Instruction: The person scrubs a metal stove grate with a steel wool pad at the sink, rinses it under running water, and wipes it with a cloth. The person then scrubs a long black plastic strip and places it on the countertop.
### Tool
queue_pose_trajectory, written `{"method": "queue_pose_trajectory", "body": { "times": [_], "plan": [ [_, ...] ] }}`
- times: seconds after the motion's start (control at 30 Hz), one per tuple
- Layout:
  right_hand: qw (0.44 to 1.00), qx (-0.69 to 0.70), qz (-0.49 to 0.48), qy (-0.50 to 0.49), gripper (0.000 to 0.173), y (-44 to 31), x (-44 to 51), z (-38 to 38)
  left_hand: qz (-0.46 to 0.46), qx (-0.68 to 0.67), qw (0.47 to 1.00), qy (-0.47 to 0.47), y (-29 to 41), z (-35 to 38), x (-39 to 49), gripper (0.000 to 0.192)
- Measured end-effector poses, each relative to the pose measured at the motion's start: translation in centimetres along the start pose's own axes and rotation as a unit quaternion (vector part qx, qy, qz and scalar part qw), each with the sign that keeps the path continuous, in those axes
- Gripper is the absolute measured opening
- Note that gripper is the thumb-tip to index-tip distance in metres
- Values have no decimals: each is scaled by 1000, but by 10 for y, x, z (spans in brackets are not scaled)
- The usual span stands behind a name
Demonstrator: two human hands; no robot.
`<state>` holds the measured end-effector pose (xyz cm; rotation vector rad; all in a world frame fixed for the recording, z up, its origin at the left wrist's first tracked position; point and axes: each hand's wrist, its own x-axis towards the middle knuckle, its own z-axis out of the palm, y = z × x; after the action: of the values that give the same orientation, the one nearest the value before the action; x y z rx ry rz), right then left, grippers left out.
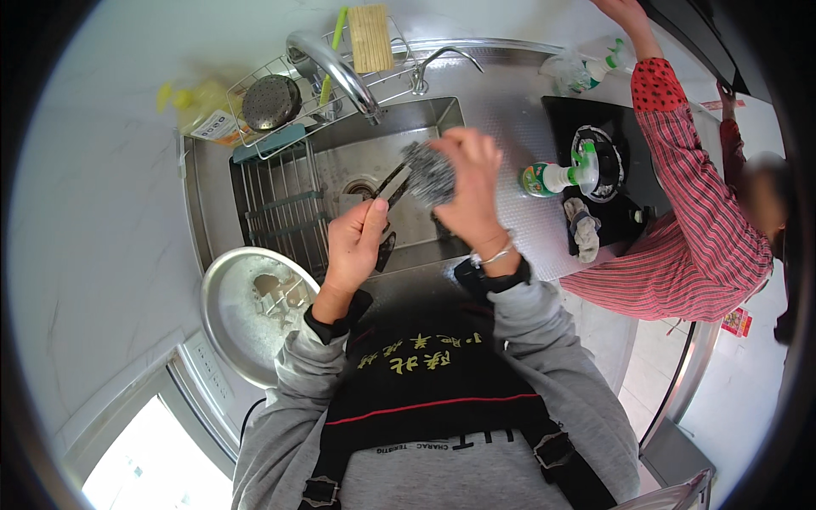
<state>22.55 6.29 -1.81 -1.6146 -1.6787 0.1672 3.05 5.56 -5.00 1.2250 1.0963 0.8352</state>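
Over the stainless steel sink (408,236), my left hand (354,245) grips a narrow flat strip (396,182) with dark edges. I cannot tell exactly what the strip is. My right hand (475,185) holds a grey steel wool scrubber (428,173) against the strip's upper end, partly covering it. Below the hands, a dark flat piece (386,252) lies near the sink's front edge. The round drain (359,189) shows beside my left hand. A curved chrome faucet (338,70) reaches over the sink from the back.
A metal draining rack (287,210) spans the sink's left side. A large metal basin (220,319) stands at left. To the right are a spray bottle (548,178), a black cooktop (558,121) and a rag (583,233). A person in a red striped garment (682,255) reaches up there.
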Motion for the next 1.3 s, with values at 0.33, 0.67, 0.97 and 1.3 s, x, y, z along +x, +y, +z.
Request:
{"method": "queue_pose_trajectory", "body": {
  "times": [0.33, 0.67, 0.97, 1.3],
  "plan": [
    [998, -13, 31, 45, 40, -29, 15, 4, -74, -106, 987, 96, 8, 31, -16, 41],
    [994, 96, 41, 9, 40, -20, -15, -6, 45, -24, 989, 137, 4, 27, -10, 39],
    [994, -3, -35, -100, 57, -9, 19, -5, 41, -117, 988, 92, 22, 36, -4, 43],
    [995, 90, 17, -38, 38, 10, 3, 8, -23, -194, 978, 73, 32, 29, -27, 36]
  ]
}}
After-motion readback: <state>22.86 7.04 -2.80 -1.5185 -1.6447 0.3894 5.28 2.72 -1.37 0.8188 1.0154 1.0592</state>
